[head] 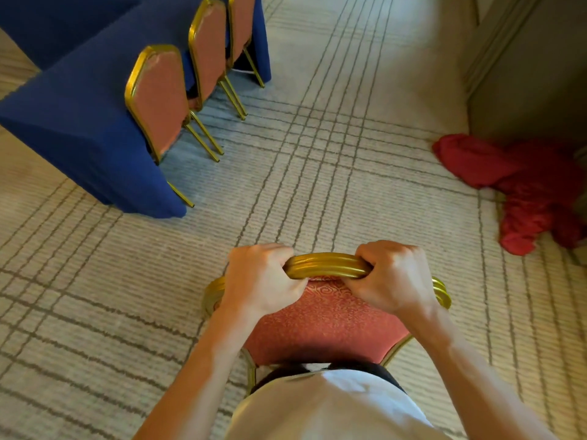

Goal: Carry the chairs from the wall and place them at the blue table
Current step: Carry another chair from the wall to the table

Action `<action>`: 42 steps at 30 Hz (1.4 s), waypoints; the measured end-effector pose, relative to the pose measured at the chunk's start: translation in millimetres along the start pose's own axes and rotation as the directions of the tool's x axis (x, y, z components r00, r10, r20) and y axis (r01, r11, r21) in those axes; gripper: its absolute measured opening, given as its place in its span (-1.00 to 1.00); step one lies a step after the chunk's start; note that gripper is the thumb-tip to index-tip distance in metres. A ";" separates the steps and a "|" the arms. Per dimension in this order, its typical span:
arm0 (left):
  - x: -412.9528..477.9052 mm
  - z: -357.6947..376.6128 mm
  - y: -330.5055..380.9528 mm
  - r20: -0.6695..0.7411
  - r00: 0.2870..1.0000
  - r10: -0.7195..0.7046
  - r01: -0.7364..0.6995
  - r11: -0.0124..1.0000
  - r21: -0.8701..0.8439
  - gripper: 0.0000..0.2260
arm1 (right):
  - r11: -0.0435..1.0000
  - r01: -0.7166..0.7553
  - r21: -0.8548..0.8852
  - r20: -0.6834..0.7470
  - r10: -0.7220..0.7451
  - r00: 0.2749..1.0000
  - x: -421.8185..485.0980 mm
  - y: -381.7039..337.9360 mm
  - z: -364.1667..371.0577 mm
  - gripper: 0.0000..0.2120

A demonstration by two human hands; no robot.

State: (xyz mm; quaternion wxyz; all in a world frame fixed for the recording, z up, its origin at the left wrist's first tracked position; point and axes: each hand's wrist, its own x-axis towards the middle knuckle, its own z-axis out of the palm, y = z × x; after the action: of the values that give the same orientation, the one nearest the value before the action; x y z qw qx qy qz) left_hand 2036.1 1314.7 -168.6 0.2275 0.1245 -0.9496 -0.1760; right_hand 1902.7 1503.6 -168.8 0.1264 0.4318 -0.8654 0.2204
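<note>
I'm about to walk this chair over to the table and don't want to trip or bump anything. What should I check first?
1. Left hand closed on the gold top rail of the carried pink-upholstered chair: ok.
2. Right hand closed on the same rail: ok.
3. Striped carpet toward the blue-draped table bare: ok.
4. Crumpled red cloth lies off to the right: ok.
5. Free place beside the three placed chairs: cannot tell.

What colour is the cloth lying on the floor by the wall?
Red; the cloth shows clearly in the head view, at the right.
</note>
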 end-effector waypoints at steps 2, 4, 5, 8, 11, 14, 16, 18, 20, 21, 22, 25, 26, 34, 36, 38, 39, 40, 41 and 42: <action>33.4 7.4 -5.0 0.014 0.999 0.032 -0.032 0.999 -0.029 -0.63 | 1.000 -0.005 -0.002 -0.008 0.005 1.000 27.7 16.2 2.5 -0.65; 68.1 15.1 -10.6 0.021 0.999 0.046 -0.045 0.998 -0.043 -0.59 | 1.000 -0.011 0.001 -0.021 0.011 1.000 56.0 33.6 6.1 -0.66; 86.0 21.4 -13.9 0.024 0.998 0.050 -0.049 0.998 -0.041 -0.61 | 1.000 -0.012 0.003 -0.035 0.012 0.999 70.3 43.7 10.3 -0.65; 137.1 42.3 -24.8 0.037 0.998 0.045 -0.045 0.999 -0.019 -0.72 | 1.000 -0.023 0.016 -0.051 0.024 0.998 110.7 78.2 24.3 -0.64; 185.0 66.3 -30.5 0.037 0.998 0.059 -0.060 0.998 0.012 -0.65 | 0.999 -0.020 0.031 -0.063 0.022 0.998 149.7 112.2 38.4 -0.66; 245.4 93.5 -31.5 0.056 0.996 0.066 -0.067 0.998 0.017 -0.60 | 0.998 -0.038 0.058 -0.050 0.041 0.998 196.3 158.3 52.5 -0.66; 274.4 102.4 -35.1 0.050 0.996 0.068 -0.070 0.997 0.028 -0.60 | 0.997 -0.046 0.066 -0.030 0.048 0.998 221.2 177.1 58.1 -0.66; 305.3 114.5 -39.1 0.060 0.997 0.047 -0.049 0.998 0.038 -0.64 | 0.996 -0.040 0.074 -0.017 0.041 0.999 248.2 198.4 63.3 -0.66; 333.0 122.4 -41.8 0.060 0.998 0.030 -0.034 0.997 0.068 -0.67 | 0.998 -0.023 0.066 -0.019 0.024 1.000 276.2 216.4 66.5 -0.66; 345.9 125.8 -43.4 0.050 0.998 0.024 -0.028 0.997 0.070 -0.67 | 0.997 -0.020 0.070 -0.013 0.021 1.000 289.8 224.0 66.5 -0.66; 359.4 129.1 -45.3 0.043 0.999 0.026 -0.029 0.997 0.067 -0.67 | 0.997 -0.014 0.072 -0.004 0.014 1.000 303.4 230.8 66.8 -0.67; 402.6 139.8 -52.9 0.017 0.999 0.031 -0.032 0.998 0.059 -0.66 | 0.998 0.000 0.063 -0.007 0.001 1.000 344.2 253.1 70.7 -0.68; 415.7 141.6 -55.3 0.013 1.000 0.026 -0.026 0.998 0.057 -0.65 | 0.998 0.001 0.067 -0.013 0.000 1.000 356.0 258.2 71.0 -0.68; 529.8 186.4 -114.7 -0.002 1.000 0.023 -0.023 0.999 0.042 -0.67 | 0.999 0.007 0.051 0.020 -0.008 1.000 473.1 307.5 117.2 -0.68; 562.8 197.0 -134.3 -0.015 1.000 0.017 -0.016 0.999 0.049 -0.67 | 1.000 -0.002 0.021 0.022 0.002 1.000 507.9 317.4 130.9 -0.69; 598.3 203.6 -152.9 -0.018 1.000 0.020 -0.020 0.999 0.036 -0.68 | 1.000 -0.025 0.010 0.027 0.025 0.999 542.1 326.5 140.1 -0.71; 616.3 206.2 -160.9 -0.021 0.999 0.031 -0.030 0.999 0.033 -0.68 | 0.999 -0.034 0.009 0.021 0.034 0.999 557.8 330.5 144.6 -0.71; 634.6 207.7 -168.1 -0.032 0.998 0.048 -0.047 0.998 0.036 -0.68 | 0.999 -0.039 0.008 0.003 0.039 0.999 573.1 334.5 148.4 -0.71; 651.9 208.0 -175.4 -0.032 0.997 0.066 -0.064 0.997 0.035 -0.68 | 0.999 -0.045 0.004 -0.006 0.045 0.999 588.0 338.5 150.7 -0.69; 668.3 207.5 -181.5 -0.030 0.996 0.080 -0.080 0.996 0.027 -0.68 | 0.998 -0.056 0.001 -0.007 0.056 0.998 601.6 341.6 152.0 -0.68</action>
State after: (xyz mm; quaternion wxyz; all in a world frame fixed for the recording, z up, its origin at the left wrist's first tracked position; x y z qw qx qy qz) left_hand 1387.3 996.2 -153.3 0.2475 0.0920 -0.9524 -0.1526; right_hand 1266.0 1193.9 -148.1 0.1232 0.4067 -0.8766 0.2258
